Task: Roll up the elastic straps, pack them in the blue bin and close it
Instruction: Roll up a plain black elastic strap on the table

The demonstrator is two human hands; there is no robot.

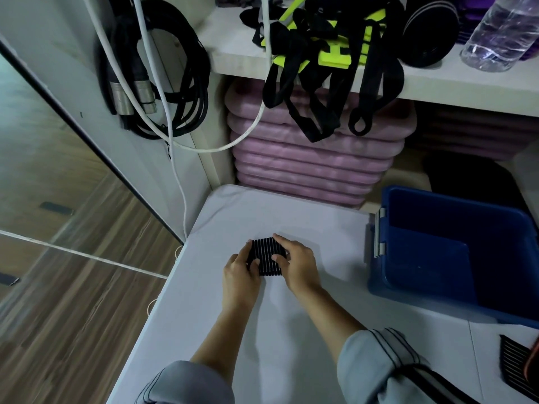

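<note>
A black ribbed elastic strap [266,256], wound into a compact roll, rests on the white cloth-covered table [306,217]. My left hand [240,272] grips its left side and my right hand [297,262] grips its right side, fingers over the top. The blue bin [455,252] stands open to the right of my hands, with nothing visible inside and a grey latch on its near-left wall. Another black striped strap [514,365] lies flat at the table's right edge, partly cut off by the frame.
A shelf [233,48] above holds tangled black and neon-yellow straps [320,53], a clear plastic bottle [501,33] and a black round item. Stacked pink pads [306,158] sit under the shelf. Black cables [163,77] and a white cord hang at left. Wooden floor lies left of the table.
</note>
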